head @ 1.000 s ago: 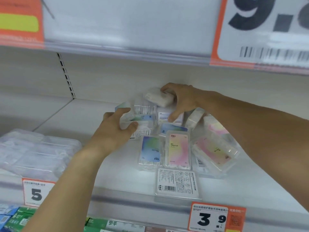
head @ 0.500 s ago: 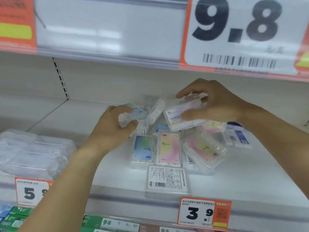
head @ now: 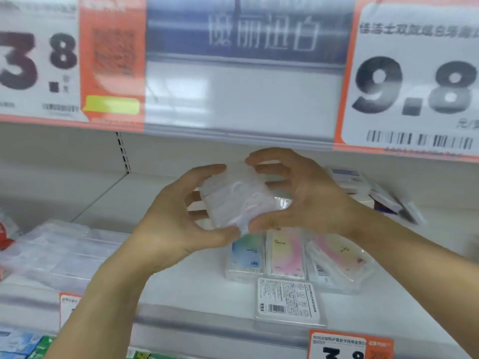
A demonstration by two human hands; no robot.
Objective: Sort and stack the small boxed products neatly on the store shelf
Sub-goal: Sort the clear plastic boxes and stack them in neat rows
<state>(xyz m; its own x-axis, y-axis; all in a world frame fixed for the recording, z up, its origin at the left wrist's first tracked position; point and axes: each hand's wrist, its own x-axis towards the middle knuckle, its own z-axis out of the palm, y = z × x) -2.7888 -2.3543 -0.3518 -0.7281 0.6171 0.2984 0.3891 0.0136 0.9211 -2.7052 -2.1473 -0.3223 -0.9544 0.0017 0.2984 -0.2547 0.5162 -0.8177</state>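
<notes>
A clear plastic box (head: 237,198) is gripped between the left hand (head: 178,224) and right hand (head: 300,198). Being slick, it could be dropped onto the boxes (head: 285,252) lying on the shelf (head: 181,288).

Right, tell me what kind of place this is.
Most likely a retail store aisle. Big price tags hang along the shelf edge above, one reading 9.8 with a barcode, and small boxed products lie on the white shelf, with both hands holding a clear box.
</notes>
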